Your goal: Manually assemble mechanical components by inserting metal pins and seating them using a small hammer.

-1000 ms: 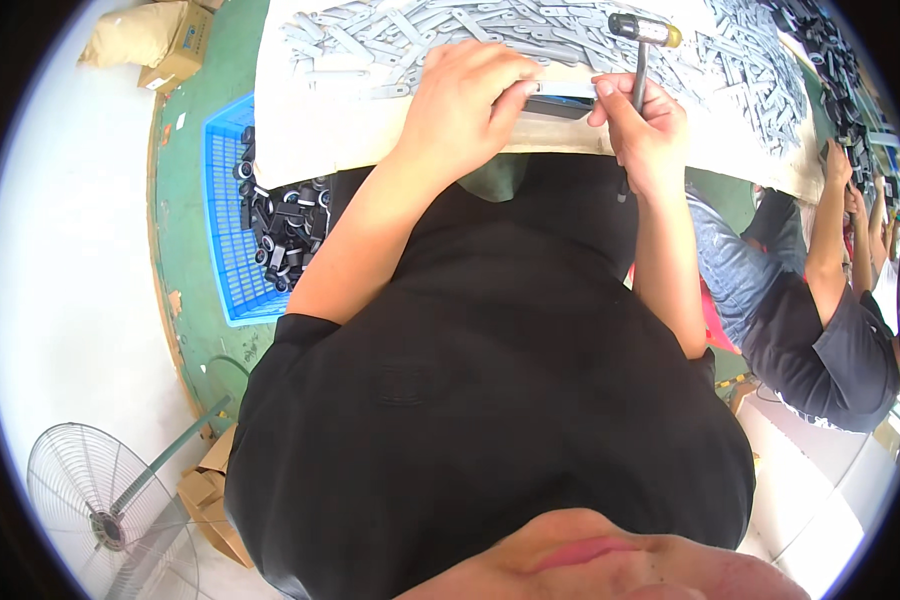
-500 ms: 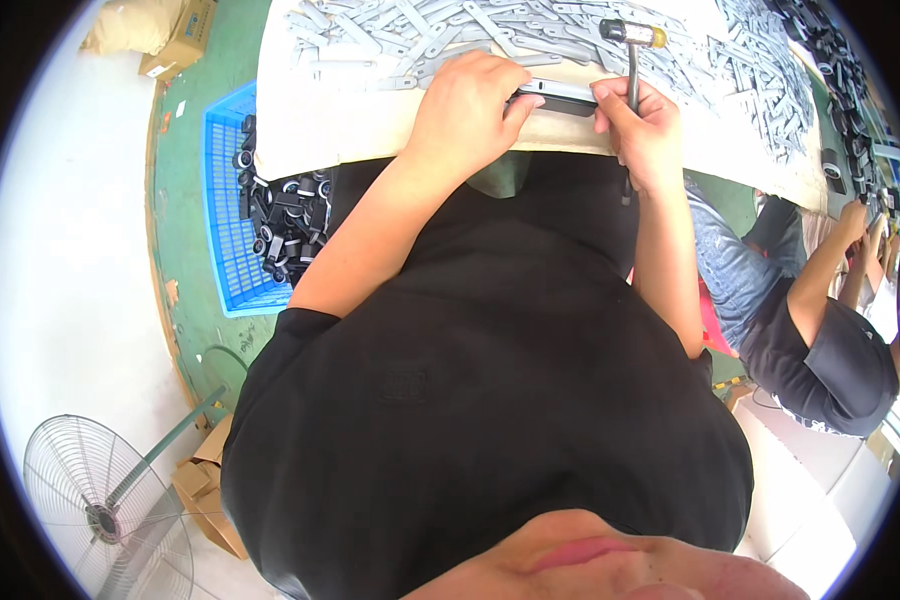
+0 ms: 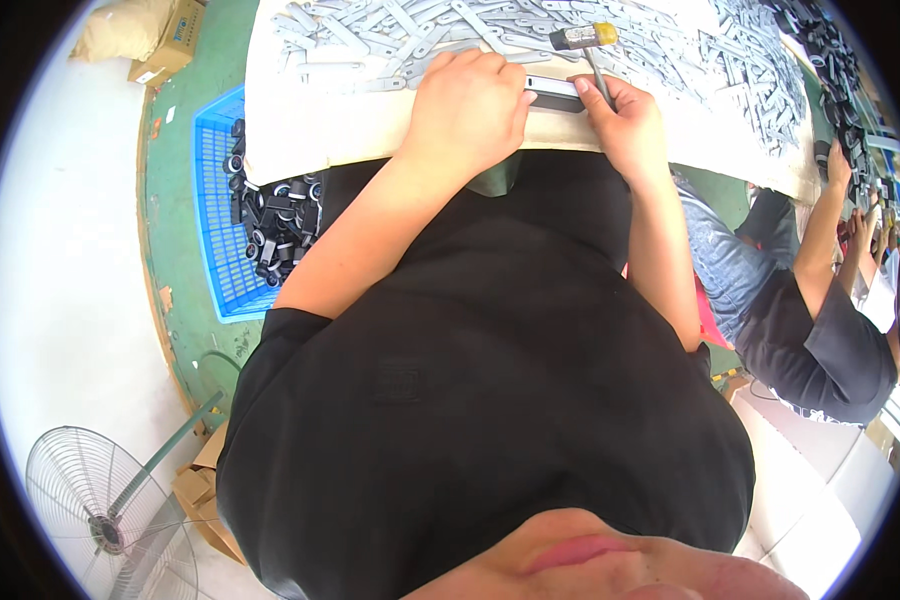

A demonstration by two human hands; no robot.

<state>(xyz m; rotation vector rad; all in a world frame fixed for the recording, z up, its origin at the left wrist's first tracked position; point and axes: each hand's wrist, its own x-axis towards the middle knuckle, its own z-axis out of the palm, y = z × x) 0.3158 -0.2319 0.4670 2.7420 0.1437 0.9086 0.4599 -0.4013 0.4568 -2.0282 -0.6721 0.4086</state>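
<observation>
My left hand (image 3: 467,112) lies curled over a flat grey metal strip (image 3: 555,90) with a dark end, pressing it down at the near edge of the white-covered table (image 3: 320,130). My right hand (image 3: 625,122) grips the handle of a small hammer (image 3: 584,38), whose yellow and grey head stands just above the strip. Beyond both hands, several loose grey metal strips (image 3: 420,30) are spread over the cloth.
A blue plastic crate (image 3: 210,230) holding several black parts stands on the green floor at my left. A brown box and a sack (image 3: 155,35) lie beyond it. A standing fan (image 3: 100,520) is at lower left. Another person (image 3: 820,300) sits at my right.
The hammer head has moved down a little, closer to the strip. My left hand has stayed on the strip.
</observation>
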